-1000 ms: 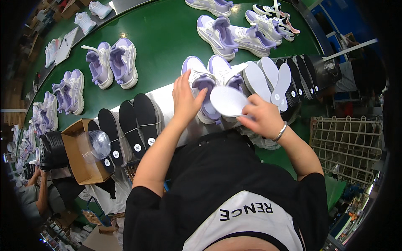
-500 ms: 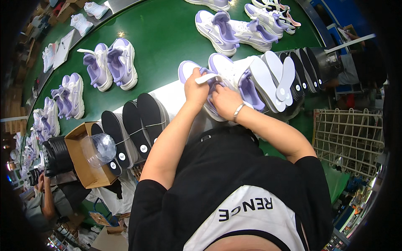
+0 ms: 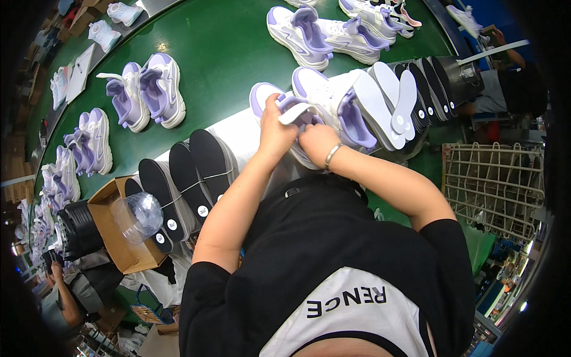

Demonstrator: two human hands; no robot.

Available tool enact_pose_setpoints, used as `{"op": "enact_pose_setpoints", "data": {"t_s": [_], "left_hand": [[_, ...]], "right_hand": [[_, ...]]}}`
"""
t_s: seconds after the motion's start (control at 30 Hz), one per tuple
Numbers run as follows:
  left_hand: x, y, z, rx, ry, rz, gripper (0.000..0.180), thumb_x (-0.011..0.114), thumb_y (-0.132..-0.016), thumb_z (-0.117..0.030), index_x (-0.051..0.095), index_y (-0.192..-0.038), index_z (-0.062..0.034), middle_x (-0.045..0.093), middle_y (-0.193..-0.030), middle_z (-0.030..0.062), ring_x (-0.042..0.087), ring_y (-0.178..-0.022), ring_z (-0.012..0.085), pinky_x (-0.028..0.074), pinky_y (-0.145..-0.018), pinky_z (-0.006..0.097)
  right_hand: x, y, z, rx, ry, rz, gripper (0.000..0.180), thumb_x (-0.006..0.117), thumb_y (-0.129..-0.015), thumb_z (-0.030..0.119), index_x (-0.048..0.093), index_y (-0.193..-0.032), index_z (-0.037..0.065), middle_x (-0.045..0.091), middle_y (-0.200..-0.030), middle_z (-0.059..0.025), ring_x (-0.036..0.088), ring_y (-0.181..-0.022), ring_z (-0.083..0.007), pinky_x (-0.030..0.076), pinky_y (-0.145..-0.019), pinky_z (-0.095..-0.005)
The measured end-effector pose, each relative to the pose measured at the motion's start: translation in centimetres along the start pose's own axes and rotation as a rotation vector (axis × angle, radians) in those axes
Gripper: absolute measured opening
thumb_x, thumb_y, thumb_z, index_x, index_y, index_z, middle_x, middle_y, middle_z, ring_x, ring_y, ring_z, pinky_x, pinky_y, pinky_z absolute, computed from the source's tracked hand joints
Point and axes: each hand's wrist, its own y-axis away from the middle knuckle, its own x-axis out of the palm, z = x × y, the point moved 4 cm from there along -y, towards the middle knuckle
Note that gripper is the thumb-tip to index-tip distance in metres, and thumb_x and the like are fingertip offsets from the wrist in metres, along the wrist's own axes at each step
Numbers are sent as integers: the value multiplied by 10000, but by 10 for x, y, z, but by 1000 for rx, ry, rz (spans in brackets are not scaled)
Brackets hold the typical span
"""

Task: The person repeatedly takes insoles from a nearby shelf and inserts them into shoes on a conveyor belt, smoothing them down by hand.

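A white and lilac sneaker (image 3: pixel 262 98) lies at the near edge of the green conveyor belt (image 3: pixel 226 53), with its pair (image 3: pixel 333 95) beside it on the right. My left hand (image 3: pixel 275 128) grips the near sneaker at its opening and holds its tongue up. My right hand (image 3: pixel 315 141) is pressed into the same shoe, fingers tucked inside, a thin bracelet on the wrist. A white insole edge (image 3: pixel 295 113) shows between the two hands.
White insoles (image 3: pixel 389 101) and dark ones stand in a row at the right. Bundled black insoles (image 3: pixel 190 172) stand at the left, next to an open cardboard box (image 3: pixel 119 238) holding a plastic bag. More sneaker pairs (image 3: pixel 143 92) lie on the belt. A wire basket (image 3: pixel 496 184) is at the right.
A second ago my right hand held a white insole above the shoes. Both hands then came together on the near sneaker, and the insole has gone mostly into it.
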Motion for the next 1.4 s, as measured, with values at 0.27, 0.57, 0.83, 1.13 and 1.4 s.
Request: {"op": "enact_pose_setpoints", "data": {"t_s": [0.27, 0.57, 0.83, 1.13, 1.4], "left_hand": [[-2, 7, -4, -135, 77, 35, 591, 535, -559, 59, 344, -1114, -9, 502, -939, 195, 514, -852, 327, 419, -730, 354], [3, 8, 0, 0, -167, 36, 603, 529, -597, -9, 322, -1162, 40, 455, -1065, 231, 473, -978, 319, 385, -823, 328], [4, 5, 1, -56, -115, 10, 544, 505, -577, 25, 380, -1106, 15, 481, -1021, 216, 451, -976, 362, 364, -839, 394], [15, 0, 3, -62, 174, 62, 464, 450, -564, 59, 437, -1027, 21, 516, -888, 182, 520, -829, 322, 421, -719, 352], [-44, 9, 17, -161, -159, -17, 549, 448, -646, 36, 307, -1176, 61, 465, -1045, 212, 506, -937, 279, 414, -796, 318]], "right_hand": [[10, -24, -3, -11, -11, 440, 170, 515, -671, 85, 620, -796, 36, 607, -814, -158, 596, -791, -259, 469, -674, -338], [15, -30, -7, 120, 30, 493, 230, 516, -699, 105, 611, -902, 54, 600, -933, -120, 581, -869, -234, 456, -732, -314], [11, -13, -9, -66, 81, 615, 301, 509, -691, 128, 554, -969, 23, 610, -850, -135, 589, -816, -241, 419, -770, -354], [13, 12, -14, -89, -42, 642, 442, 427, -675, 89, 417, -1093, -56, 602, -873, -154, 564, -886, -267, 182, -935, -479], [-58, 44, -77, -98, -650, -273, 251, 500, -772, 191, 551, -962, 36, 594, -846, -120, 564, -786, -232, 414, -740, -318]]}}
